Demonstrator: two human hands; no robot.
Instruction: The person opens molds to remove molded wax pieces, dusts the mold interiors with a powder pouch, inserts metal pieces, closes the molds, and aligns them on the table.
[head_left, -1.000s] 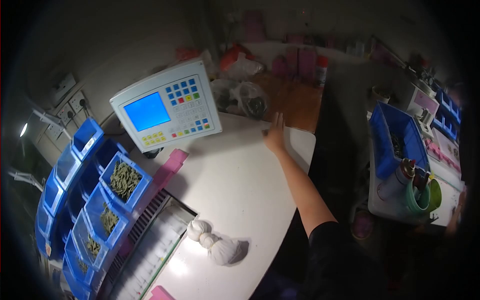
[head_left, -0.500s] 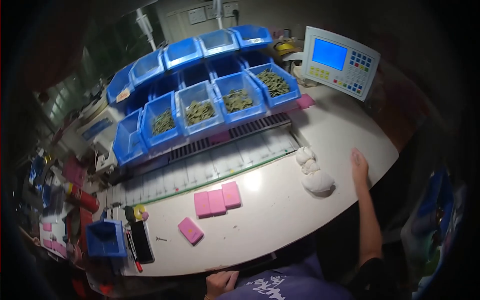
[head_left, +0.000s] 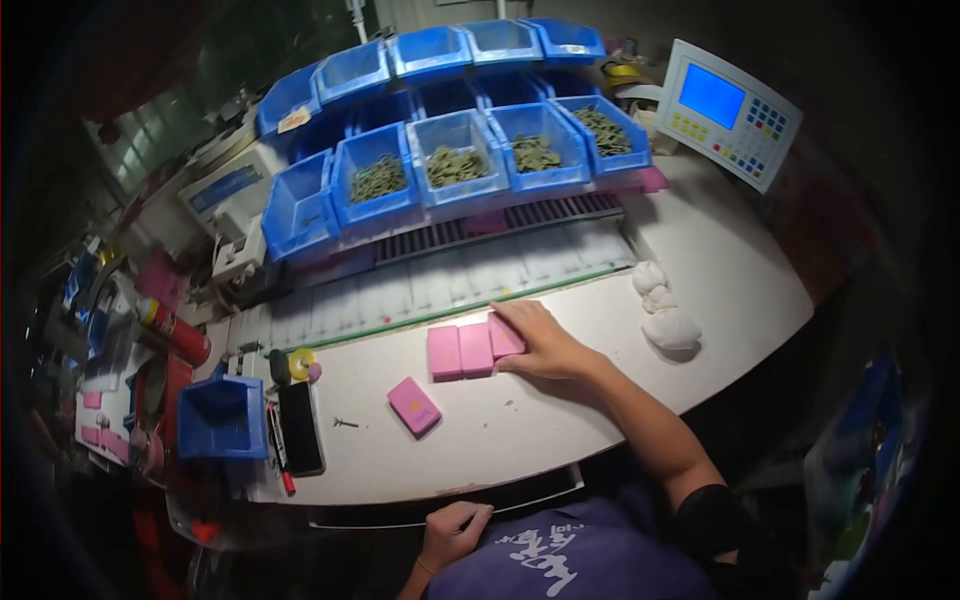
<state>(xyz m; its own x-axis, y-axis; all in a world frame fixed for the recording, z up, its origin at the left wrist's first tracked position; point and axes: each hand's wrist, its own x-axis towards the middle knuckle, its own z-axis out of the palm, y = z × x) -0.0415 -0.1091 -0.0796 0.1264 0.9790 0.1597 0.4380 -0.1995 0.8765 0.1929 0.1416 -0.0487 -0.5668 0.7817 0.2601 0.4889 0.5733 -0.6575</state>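
The right hand (head_left: pixel 545 342) is reaching over the white table (head_left: pixel 540 432) to a row of pink blocks (head_left: pixel 474 349), and the step in hand seems to be taking hold of one. Counting that row as the dial's centre, the hand is sitting at three o'clock, its fingers curling round the far end of the end block (head_left: pixel 504 340) and its thumb lying by the near end. Thumb and fingers are standing apart with the block between them; whether they are pressing firmly, I cannot tell.

The left hand (head_left: pixel 455 530) is resting at six o'clock, by the table's near edge, loosely curled; its palm is hidden, so I cannot tell whether it is holding anything.

A loose block (head_left: pixel 414 407) is lying between seven and eight o'clock, apart from the row. A white cloth bundle (head_left: pixel 667 308) is lying between two and three o'clock, well clear of the fingers. By my judgement, moving the end block calls for an even pinch across its two ends, without nudging its neighbour.
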